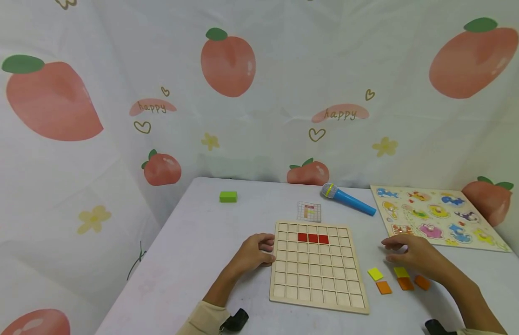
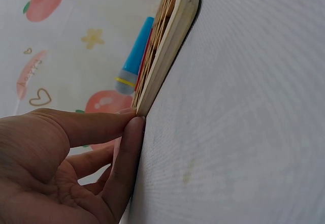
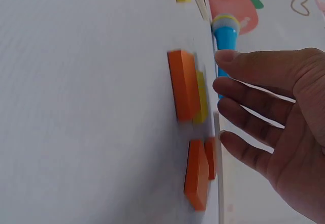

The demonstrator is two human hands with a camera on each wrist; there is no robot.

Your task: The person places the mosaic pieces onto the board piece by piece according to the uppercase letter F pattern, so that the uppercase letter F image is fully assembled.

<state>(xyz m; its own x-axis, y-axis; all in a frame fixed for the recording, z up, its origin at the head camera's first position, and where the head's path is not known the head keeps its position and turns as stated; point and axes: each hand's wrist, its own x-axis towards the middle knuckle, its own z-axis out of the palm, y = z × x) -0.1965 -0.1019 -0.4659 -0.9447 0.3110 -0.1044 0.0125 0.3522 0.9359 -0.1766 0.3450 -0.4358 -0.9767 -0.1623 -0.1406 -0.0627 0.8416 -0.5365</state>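
A wooden grid board (image 1: 303,281) lies flat on the table, with three red tiles (image 1: 313,238) in a row in its upper part. At its left edge, my left hand (image 1: 253,253) pinches the rim; the left wrist view shows thumb and finger (image 2: 133,137) meeting there. My right hand (image 1: 416,253) is above the table right of the board, fingers loosely bent and apart, holding nothing. Beneath and beside it lie a yellow tile (image 1: 375,274), another yellow tile (image 1: 401,271) and orange tiles (image 1: 383,287). In the right wrist view, orange tiles (image 3: 183,87) lie beyond the fingertips.
Behind the board lies a small card (image 1: 309,211) with a coloured grid. A blue toy microphone (image 1: 349,200) rests at the back, a picture puzzle board (image 1: 439,216) at the back right. Further left stands a green block (image 1: 228,197). A fruit-print cloth (image 1: 259,135) hangs behind the table.
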